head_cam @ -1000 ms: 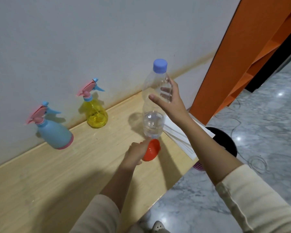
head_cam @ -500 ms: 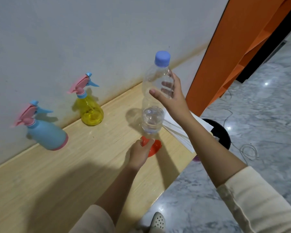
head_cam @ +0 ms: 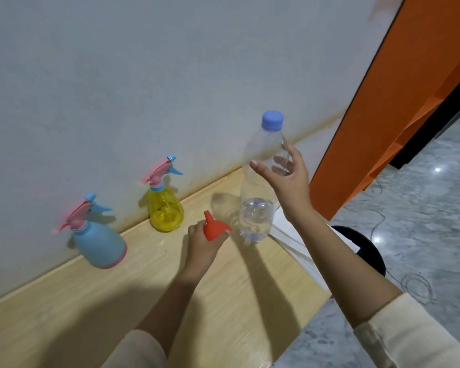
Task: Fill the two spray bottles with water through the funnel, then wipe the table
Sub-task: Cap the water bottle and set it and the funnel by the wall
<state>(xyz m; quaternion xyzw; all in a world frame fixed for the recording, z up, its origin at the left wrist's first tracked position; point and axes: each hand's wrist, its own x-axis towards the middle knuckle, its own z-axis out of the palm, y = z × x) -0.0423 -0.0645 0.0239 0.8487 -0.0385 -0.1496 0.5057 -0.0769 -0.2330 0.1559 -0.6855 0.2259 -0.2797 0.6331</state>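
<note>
A blue spray bottle [head_cam: 101,243] and a yellow spray bottle [head_cam: 166,211], both with pink triggers, stand on the wooden table [head_cam: 223,301] against the wall. My left hand [head_cam: 203,244] holds a red funnel [head_cam: 214,228] just above the table, spout pointing up and away. My right hand [head_cam: 286,176] grips a clear water bottle [head_cam: 258,195] with a blue cap, upright and lifted off the table, with a little water in its bottom. The bottle hangs just right of the funnel.
White paper sheets [head_cam: 295,248] lie at the table's right end. A black bin [head_cam: 361,245] stands on the marble floor below them. An orange shelf unit [head_cam: 383,115] rises to the right, with cables on the floor beyond.
My left hand has lifted the red funnel off the table and turned its spout upward. My right hand keeps the water bottle raised, roughly where it was.
</note>
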